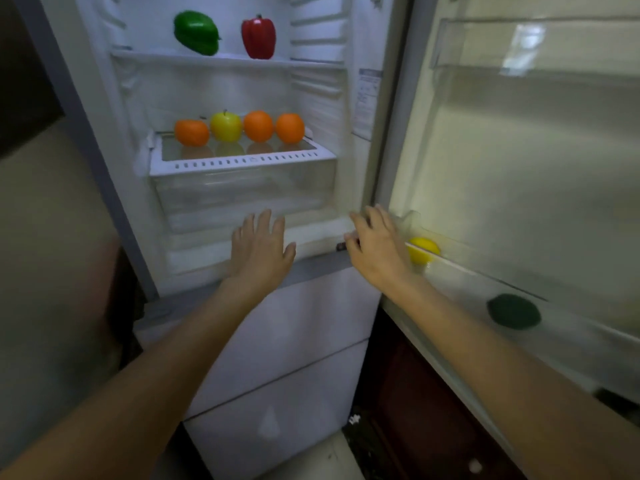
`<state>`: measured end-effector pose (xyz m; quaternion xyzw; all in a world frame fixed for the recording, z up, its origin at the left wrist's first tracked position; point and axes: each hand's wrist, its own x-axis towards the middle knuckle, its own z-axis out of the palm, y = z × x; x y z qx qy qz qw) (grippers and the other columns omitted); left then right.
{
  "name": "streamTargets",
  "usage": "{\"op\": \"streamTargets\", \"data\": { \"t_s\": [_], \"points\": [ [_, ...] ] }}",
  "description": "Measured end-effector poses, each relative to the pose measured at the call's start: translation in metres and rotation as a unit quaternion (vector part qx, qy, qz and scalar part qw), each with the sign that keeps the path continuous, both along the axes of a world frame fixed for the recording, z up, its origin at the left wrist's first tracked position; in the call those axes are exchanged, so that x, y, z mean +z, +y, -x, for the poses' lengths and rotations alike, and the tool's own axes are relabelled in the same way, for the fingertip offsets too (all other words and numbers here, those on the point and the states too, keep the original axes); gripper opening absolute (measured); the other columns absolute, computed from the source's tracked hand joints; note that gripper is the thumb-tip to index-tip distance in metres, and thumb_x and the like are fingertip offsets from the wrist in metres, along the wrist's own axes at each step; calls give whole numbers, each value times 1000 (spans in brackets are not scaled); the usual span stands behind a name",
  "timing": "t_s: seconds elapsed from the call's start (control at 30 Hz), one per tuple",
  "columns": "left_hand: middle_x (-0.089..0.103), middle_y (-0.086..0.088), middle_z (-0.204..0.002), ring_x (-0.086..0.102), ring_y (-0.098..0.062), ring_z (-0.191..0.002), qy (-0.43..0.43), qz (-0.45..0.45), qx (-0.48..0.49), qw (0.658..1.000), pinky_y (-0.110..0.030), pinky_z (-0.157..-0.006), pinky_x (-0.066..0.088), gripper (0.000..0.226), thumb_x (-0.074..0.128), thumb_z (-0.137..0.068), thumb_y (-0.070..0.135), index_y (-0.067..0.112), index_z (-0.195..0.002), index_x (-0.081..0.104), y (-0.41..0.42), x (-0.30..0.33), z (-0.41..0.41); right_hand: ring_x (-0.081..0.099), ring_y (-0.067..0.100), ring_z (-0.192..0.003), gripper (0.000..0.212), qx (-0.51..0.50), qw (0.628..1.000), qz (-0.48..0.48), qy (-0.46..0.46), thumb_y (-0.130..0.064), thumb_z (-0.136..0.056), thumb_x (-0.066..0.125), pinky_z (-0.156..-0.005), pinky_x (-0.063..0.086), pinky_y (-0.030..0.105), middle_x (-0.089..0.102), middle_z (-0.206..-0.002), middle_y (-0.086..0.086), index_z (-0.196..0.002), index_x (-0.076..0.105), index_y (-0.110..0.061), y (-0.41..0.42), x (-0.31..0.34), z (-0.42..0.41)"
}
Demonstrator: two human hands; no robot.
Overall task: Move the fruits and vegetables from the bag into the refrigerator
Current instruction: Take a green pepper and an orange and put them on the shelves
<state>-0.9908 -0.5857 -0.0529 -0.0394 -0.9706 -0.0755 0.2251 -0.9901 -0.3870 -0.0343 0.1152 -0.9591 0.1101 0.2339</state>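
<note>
Both hands, left (pixel 260 249) and right (pixel 375 245), reach empty with fingers spread at frame centre; produce already sits sorted: peppers (pixel 258 37) upper shelf, oranges (pixel 258 126) mid-shelf, lemon (pixel 423 250) in door.

— How are the person's arms held?
— Both bare forearms reach forward and up from the lower corners, converging slightly.
— And the left hand (pixel 259 247)?
— Back toward the camera, fingers straight and slightly spread, holding nothing.
— The right hand (pixel 375 247)?
— It sits level with the left, well apart from it, fingers loosely bent and pointing up and left, nothing gripped.
</note>
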Motion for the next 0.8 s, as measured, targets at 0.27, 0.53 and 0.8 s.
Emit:
{"op": "streamTargets", "data": {
  "t_s": [0.27,0.53,0.8],
  "points": [
    [41,-20,-139,37,-37,-125,1,-16,-130,991,-49,-100,32,49,50,-92,32,6,-133,43,41,-2,-36,44,41,-127,47,-118,993,10,25,-27,-87,41,-107,34,48,52,-130,25,-124,56,-4,60,-6,-92],
    [44,-17,-135,40,-36,-122,49,-15,-232,971,-48,-97,35,49,51,-90,35,9,-132,44,107,29,-83,29,34,-137,43,-232,972,-11,44,-26,-97,43,-114,22,44,40,-143,21,-135,44,-7,135,15,-189],
    [36,-14,-146,30,-34,-133,32,-31,-341,939,-45,-106,28,53,51,-91,35,11,-137,40,211,30,-172,41,38,-126,40,-320,944,-49,59,-23,-96,45,-110,29,43,51,-130,24,-130,48,-2,213,22,-331]
  ]
}}
